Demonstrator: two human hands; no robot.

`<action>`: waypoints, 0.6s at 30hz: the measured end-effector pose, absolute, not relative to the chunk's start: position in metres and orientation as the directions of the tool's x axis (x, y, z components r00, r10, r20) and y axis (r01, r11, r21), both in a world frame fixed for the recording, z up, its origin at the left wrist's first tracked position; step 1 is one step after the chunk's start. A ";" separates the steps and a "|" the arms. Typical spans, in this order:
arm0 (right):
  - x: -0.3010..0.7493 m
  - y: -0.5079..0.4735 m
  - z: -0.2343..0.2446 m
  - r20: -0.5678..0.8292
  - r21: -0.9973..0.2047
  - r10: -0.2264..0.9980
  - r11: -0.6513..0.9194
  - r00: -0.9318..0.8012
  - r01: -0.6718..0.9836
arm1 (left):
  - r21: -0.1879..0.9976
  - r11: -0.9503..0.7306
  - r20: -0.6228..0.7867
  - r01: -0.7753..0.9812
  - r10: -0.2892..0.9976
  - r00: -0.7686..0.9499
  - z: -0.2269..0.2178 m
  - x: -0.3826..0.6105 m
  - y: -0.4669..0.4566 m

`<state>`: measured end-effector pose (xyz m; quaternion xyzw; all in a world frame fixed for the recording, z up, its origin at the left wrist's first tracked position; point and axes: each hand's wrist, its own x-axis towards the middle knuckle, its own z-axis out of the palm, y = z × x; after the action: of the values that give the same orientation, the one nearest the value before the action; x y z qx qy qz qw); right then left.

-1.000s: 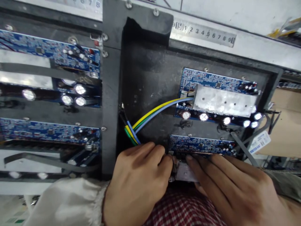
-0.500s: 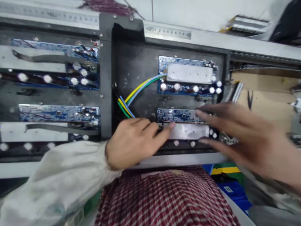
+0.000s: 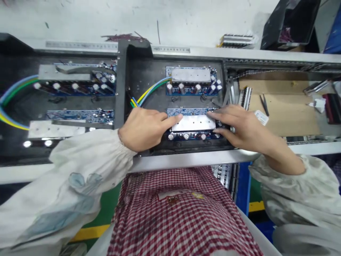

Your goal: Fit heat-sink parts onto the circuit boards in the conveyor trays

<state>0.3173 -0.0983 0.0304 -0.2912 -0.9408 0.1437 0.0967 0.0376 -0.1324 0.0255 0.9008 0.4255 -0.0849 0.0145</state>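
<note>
A blue circuit board (image 3: 186,112) with a silver heat-sink plate (image 3: 194,123) lies in the near part of a black fixture tray (image 3: 149,76). My left hand (image 3: 144,128) grips the board's left end, forefinger stretched onto the plate's corner. My right hand (image 3: 241,126) holds the board's right end, fingers over its top edge and thumb below. A second board (image 3: 192,81) with the same kind of plate sits farther back. Yellow, green and blue wires (image 3: 145,94) run from it toward my left hand.
A left tray section (image 3: 66,103) holds two more boards with metal bars across them. A steel ruler strip (image 3: 170,49) runs along the far rail. To the right lie a cardboard sheet (image 3: 285,113), tweezers (image 3: 263,104) and stacked metal parts (image 3: 245,97).
The camera has pulled back and up, showing far more of the bench. My right hand came back from the right onto the board's right end. My left hand stayed at the left end.
</note>
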 end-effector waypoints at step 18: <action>0.314 -0.074 0.047 -0.016 -0.141 0.577 0.807 -0.817 0.573 | -0.016 -0.705 -0.256 0.709 0.688 0.679 0.026 0.041 -0.127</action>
<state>0.3144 -0.0736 0.0473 -0.3023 -0.9505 0.0699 0.0140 0.0411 -0.1274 0.0262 0.9153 0.3816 -0.1221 0.0423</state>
